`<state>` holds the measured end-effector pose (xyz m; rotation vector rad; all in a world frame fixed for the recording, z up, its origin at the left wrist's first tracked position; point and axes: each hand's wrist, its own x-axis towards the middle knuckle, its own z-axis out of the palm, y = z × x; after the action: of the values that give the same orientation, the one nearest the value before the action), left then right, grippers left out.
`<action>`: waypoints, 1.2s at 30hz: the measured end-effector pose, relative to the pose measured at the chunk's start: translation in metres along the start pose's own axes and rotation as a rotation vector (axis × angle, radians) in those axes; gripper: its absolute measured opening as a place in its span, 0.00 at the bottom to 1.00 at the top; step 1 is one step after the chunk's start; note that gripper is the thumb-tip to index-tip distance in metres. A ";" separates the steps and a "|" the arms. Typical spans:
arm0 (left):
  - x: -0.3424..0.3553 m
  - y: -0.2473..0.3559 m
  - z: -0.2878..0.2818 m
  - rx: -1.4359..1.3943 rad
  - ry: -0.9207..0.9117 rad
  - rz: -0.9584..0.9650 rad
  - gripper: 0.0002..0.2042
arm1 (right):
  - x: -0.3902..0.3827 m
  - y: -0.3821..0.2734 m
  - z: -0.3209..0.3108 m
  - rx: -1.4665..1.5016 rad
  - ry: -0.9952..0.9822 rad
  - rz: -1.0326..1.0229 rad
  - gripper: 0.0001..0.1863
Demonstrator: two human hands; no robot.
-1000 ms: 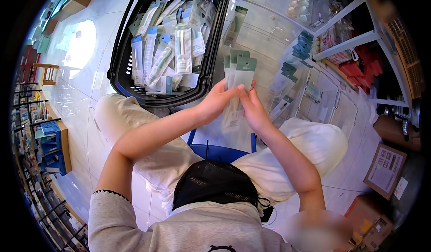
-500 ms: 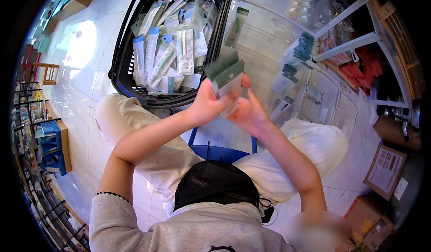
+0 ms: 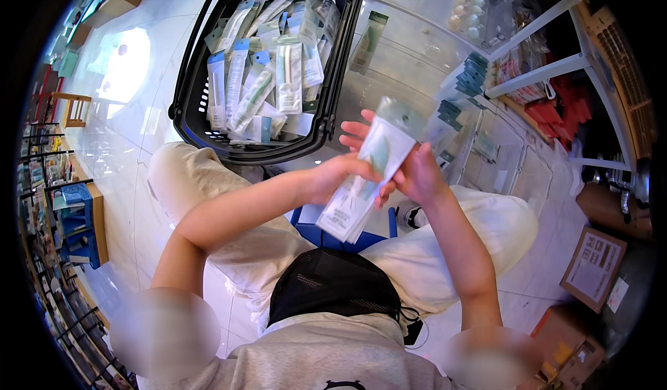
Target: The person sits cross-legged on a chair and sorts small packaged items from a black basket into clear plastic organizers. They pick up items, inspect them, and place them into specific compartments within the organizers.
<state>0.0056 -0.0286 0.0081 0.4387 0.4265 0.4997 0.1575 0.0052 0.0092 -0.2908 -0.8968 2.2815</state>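
Both hands meet in front of the person's chest around a small stack of flat packets (image 3: pixel 368 171), each a long clear sleeve with a pale green item inside. A second ago the stack stood upright between the hands with its dark green tops pointing away from the person; half a second ago it was tipped sideways; now it leans on a slant, its far end up and to the right and its printed white end down toward the person's lap. The left hand (image 3: pixel 332 179) is curled closed on the lower left edge of the stack. The right hand (image 3: pixel 410 171) cups it from behind, with the fingers (image 3: pixel 358 129) spread loosely past the upper edge, so it supports more than clamps.

The turning suggests the packets are being squared up or looked over in hand, not yet set anywhere.

Just beyond the left hand sits a black basket (image 3: pixel 191 102), full of similar packets, unmoved. Beyond the right hand, clear trays (image 3: pixel 500 154) hold rows of green-topped packets. A cardboard box (image 3: pixel 594 268) lies well off to the right.
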 end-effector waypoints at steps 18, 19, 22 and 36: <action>0.010 -0.017 0.010 0.099 0.087 -0.089 0.08 | -0.003 -0.014 0.008 0.124 0.517 -0.154 0.20; 0.010 -0.012 0.006 0.092 0.155 -0.069 0.08 | -0.006 -0.011 0.002 -0.066 0.511 -0.088 0.20; 0.006 0.007 0.003 0.013 0.192 -0.120 0.07 | -0.014 -0.001 -0.013 -0.525 0.523 0.138 0.18; -0.027 0.100 -0.027 1.411 0.643 0.225 0.17 | 0.065 -0.075 -0.117 -0.677 0.851 -0.251 0.08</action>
<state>-0.0650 0.0434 0.0427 1.7152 1.3643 0.4876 0.1954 0.1502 -0.0249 -1.2450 -1.0974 1.3278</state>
